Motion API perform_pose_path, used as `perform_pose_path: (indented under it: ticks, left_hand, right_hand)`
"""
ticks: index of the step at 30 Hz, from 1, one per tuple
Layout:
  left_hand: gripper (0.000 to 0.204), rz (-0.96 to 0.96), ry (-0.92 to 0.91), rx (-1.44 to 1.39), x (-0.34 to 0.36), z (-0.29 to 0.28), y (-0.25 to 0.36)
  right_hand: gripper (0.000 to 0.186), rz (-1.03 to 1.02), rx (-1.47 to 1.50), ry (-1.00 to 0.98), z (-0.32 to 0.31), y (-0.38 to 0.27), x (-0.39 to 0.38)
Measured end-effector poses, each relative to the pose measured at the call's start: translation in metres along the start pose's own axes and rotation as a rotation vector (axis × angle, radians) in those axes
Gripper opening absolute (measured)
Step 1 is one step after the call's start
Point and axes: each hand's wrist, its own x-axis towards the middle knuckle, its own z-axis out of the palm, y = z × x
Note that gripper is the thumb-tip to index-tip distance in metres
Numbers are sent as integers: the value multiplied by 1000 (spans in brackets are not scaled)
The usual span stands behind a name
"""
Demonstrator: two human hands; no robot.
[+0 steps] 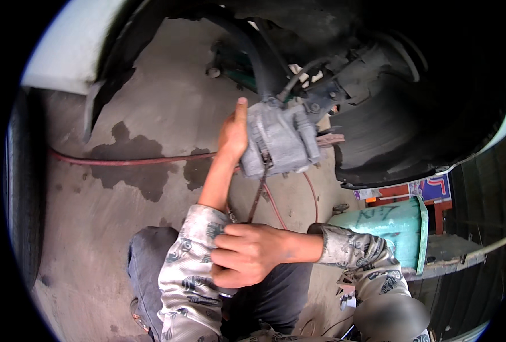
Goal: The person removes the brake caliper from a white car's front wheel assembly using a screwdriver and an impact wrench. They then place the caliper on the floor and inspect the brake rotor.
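Observation:
A grey, dusty brake caliper (281, 137) sits under the wheel arch, attached to the suspension parts. My left hand (235, 134) wraps its left side, thumb up along the edge and fingers hidden behind. Below it, my right hand (247, 253) is closed in a fist over my left sleeve. From the top of that fist a thin dark metal bar (257, 199) slants up, its tip at the slot in the caliper's lower face. The fist covers the bar's lower part, so the tool's exact kind cannot be told.
A strut (344, 80) and black wheel-arch liner (401, 137) hang over the right. A red hose (144, 161) crosses the stained concrete floor (93, 239). A green floor jack (239, 71) stands behind, a tyre (25, 188) at far left, a green bin (378, 225) at right.

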Motion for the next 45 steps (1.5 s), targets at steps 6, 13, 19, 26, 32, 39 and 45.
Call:
perform_pose_path:
  ticks: [6,13,19,26,32,39,45]
  left_hand:
    - [81,-11,-1,145,-20,-7,21]
    - [74,31,20,137,-30,-10,30]
    - [74,28,12,115,-29,-13,36]
    - [71,20,20,149,-33,-11,34]
    - [75,5,-32,95,-36,-18,34]
    - [75,7,-44,131,-34,-20,36]
    - [71,38,-20,120,-33,-15,37]
  right_hand:
    - [15,35,4,-41,-9,3,19]
    - [17,127,51,-40,-6,16,46]
    - [18,132,32,11,-13,23,52]
    - [18,85,11,-134,-4,-8,7]
    - [23,45,17,-115,-8,2,25]
    - [23,78,-3,-86,5,11,35]
    - [26,244,13,58,8,46,77]
